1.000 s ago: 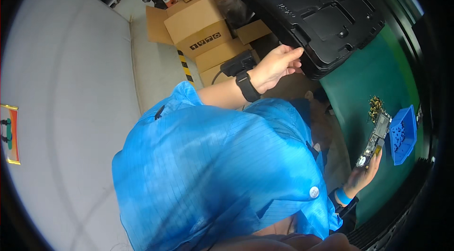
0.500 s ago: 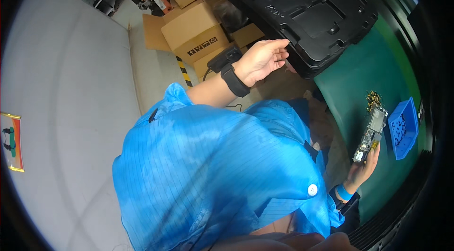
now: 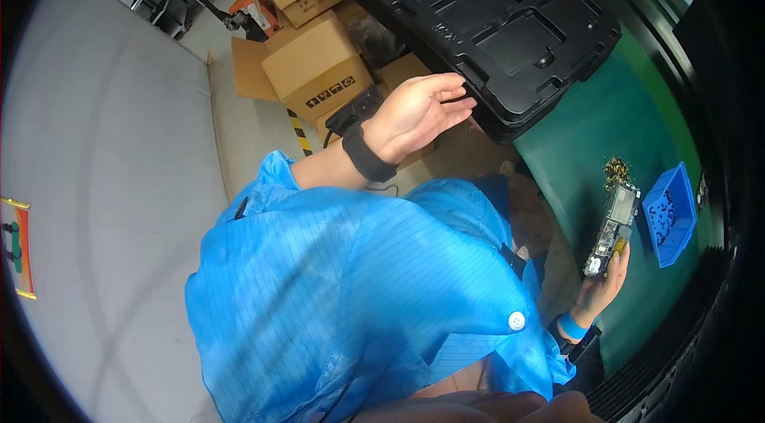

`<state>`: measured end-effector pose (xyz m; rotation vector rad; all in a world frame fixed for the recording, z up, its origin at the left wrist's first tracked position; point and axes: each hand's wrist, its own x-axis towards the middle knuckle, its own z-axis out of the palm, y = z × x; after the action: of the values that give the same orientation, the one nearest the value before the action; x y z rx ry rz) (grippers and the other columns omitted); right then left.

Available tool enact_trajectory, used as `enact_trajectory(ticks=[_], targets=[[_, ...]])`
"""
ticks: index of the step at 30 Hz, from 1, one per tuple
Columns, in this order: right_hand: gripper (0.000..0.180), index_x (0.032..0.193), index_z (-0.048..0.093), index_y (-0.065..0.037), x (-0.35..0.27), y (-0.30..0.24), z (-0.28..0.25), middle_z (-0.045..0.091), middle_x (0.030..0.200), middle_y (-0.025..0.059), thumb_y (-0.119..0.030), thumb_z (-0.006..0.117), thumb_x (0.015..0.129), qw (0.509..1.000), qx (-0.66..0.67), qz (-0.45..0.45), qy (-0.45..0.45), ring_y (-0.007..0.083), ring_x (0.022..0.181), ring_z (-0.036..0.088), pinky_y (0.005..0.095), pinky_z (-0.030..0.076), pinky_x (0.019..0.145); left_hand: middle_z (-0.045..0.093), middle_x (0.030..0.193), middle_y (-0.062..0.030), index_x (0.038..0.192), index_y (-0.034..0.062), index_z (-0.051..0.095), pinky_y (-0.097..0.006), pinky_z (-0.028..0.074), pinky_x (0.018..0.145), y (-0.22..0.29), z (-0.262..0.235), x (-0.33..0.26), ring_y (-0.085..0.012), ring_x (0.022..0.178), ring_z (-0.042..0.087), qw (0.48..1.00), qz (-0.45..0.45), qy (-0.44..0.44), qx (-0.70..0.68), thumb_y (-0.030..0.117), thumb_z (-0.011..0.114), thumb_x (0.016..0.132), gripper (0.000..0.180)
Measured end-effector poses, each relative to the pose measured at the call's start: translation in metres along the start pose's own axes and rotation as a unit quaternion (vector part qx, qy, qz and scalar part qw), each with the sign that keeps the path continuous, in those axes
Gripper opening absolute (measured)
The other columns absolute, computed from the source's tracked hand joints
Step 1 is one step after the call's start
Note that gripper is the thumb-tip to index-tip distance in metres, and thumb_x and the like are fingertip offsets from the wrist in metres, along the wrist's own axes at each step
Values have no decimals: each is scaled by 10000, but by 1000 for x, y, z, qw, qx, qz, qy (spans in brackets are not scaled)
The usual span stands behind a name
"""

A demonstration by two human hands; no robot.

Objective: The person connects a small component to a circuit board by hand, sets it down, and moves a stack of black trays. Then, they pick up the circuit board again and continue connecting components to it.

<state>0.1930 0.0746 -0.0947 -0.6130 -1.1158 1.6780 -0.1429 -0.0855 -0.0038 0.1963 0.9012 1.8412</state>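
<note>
The blue garment (image 3: 351, 279) fills the lower middle of the view and covers most of the right forearm, while the fisheye rim darkens the corners and the black moulded tray (image 3: 518, 36) is cut off by the upper edge. The left hand (image 3: 416, 116), above a black wristband (image 3: 366, 153), is open, its fingers extended beside the near edge of the tray; whether the fingertips touch that edge cannot be told. The right hand (image 3: 607, 283), with a blue band (image 3: 571, 326) at its wrist, grips the lower end of a long circuit board (image 3: 613, 224); its thumb and the board's underside are hidden. The board lies in view over the green table (image 3: 558, 136), between the table's near edge and a blue bin (image 3: 677, 184). The bin contains scattered small dark pieces (image 3: 663, 217), too small to identify. Just beyond the board's far end is a heap of yellow and black bits (image 3: 616, 171), likewise indistinct. A cardboard box (image 3: 319, 64) stands with flaps open, its contents out of sight. The board's long axis slants from lower left to upper right, the end with a pale rectangular panel pointing away from the hand, toward the heap, and the end with a white patch nearest the fingers.
</note>
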Motion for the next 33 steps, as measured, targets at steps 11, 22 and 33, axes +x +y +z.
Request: enact_trajectory(ticks=[11, 22, 33], targets=[[438, 1246, 306, 64, -2, -3, 2, 511, 1095, 163, -99, 429, 859, 999, -28, 5, 17, 205, 927, 560, 297, 468, 778, 556, 933, -90, 967, -3, 524, -314, 445, 765, 17, 9, 20, -197, 880, 531, 993, -4, -86, -86, 136, 518, 814, 207], [452, 1235, 316, 70, 0, -2, -3, 508, 1099, 164, -101, 451, 840, 999, -6, 1, -35, 214, 947, 551, 308, 448, 813, 569, 1002, -118, 1010, -6, 516, -360, 431, 827, 24, 29, 75, -230, 902, 545, 990, 121, -25, -71, 117, 539, 811, 235], [445, 1233, 323, 67, -1, -1, -1, 502, 1103, 162, -103, 450, 842, 999, -18, 14, -35, 209, 946, 547, 306, 445, 817, 596, 867, -81, 883, 27, 563, -327, 450, 766, 36, 21, 28, -201, 813, 563, 958, 286, 5, -30, 94, 547, 780, 124]])
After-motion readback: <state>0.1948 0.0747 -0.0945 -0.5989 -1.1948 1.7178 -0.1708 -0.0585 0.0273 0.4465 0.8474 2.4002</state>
